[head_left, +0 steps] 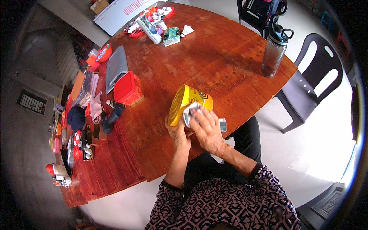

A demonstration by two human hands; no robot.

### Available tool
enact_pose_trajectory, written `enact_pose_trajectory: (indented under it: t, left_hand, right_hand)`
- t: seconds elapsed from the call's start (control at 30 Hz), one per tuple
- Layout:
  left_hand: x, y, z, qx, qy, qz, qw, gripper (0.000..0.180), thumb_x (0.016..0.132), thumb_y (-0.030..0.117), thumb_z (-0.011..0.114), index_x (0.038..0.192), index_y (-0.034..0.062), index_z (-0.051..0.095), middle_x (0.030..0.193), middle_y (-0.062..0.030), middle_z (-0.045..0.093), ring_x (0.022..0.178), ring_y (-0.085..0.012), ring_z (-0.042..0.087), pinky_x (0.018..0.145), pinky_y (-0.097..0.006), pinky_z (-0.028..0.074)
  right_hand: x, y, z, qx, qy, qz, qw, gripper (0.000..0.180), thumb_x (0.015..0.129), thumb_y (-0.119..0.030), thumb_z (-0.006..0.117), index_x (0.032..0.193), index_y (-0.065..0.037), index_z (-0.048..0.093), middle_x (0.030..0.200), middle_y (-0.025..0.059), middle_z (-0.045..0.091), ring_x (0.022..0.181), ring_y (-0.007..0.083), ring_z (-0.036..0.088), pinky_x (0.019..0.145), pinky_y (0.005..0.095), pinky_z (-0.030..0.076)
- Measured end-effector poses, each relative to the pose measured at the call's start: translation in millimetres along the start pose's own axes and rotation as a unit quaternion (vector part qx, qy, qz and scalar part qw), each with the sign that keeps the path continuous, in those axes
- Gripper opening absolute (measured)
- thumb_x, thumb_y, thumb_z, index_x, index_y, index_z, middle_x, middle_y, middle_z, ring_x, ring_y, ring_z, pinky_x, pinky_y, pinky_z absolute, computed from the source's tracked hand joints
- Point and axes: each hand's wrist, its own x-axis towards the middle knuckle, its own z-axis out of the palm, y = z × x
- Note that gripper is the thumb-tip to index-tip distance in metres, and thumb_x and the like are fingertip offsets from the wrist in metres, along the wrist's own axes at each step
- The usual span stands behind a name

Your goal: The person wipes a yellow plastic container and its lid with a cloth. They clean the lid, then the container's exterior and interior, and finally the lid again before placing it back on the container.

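Note:
A yellow round tub [195,96] is tilted on its side over the near part of the wooden table, its round end turned to the left. My left hand [179,135] grips it from below at that end, the fingertips partly hidden behind it. My right hand [207,130] presses a crumpled white and grey cloth or wipe [190,112] against the tub's side, fingers bent over it. Just right of my right hand a small greenish-grey packet [223,125] lies by the table edge, partly covered.
A red square container [128,88] and a grey folder [116,65] lie to the left. A clear water bottle [274,51] stands at the right edge. At the far end are a shuttlecock [187,30] and a green box [171,37]. A plastic chair [310,76] is beyond the right edge.

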Motion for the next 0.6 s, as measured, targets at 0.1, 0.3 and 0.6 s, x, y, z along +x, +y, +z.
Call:
enact_pose_trajectory:
  t: [0.1, 0.3, 0.6]
  left_hand:
    - [-4.0, 1.2, 5.9, -0.024, -0.003, 0.047, 0.999, 0.083, 0.081, 0.024, 0.078, 0.14, 0.0131, 0.022, 0.128, -0.0095, 0.047, 0.108, -0.0197, 0.055, 0.088, -0.031, 0.053]
    - [-22.3, 24.6, 18.8, 0.045, -0.016, 0.001, 0.999, 0.094, 0.073, 0.036, 0.081, 0.142, 0.0151, 0.022, 0.132, -0.0141, 0.038, 0.121, -0.0284, 0.043, 0.091, -0.054, 0.047]
    - [-15.3, 6.8, -5.4, 0.009, -0.082, 0.044, 0.996, 0.096, 0.071, 0.014, 0.081, 0.145, 0.0126, 0.019, 0.136, -0.0095, 0.041, 0.125, -0.0229, 0.043, 0.103, -0.043, 0.043]
  right_hand:
    - [-13.5, 3.5, -5.2, -0.002, -0.03, -0.056, 0.998, 0.045, 0.084, -0.014, 0.055, 0.13, -0.015, 0.055, 0.139, 0.0073, 0.048, 0.135, 0.028, 0.039, 0.107, 0.0469, 0.033]
    - [22.4, 24.5, -13.4, 0.092, 0.015, -0.009, 0.996, 0.048, 0.077, -0.005, 0.062, 0.125, -0.008, 0.055, 0.134, 0.012, 0.05, 0.127, 0.0327, 0.047, 0.103, 0.0467, 0.037]
    - [62.2, 81.1, -15.8, 0.331, -0.088, 0.081, 0.936, 0.033, 0.094, -0.003, 0.047, 0.127, -0.002, 0.048, 0.122, 0.0211, 0.052, 0.117, 0.0376, 0.051, 0.101, 0.0407, 0.041]
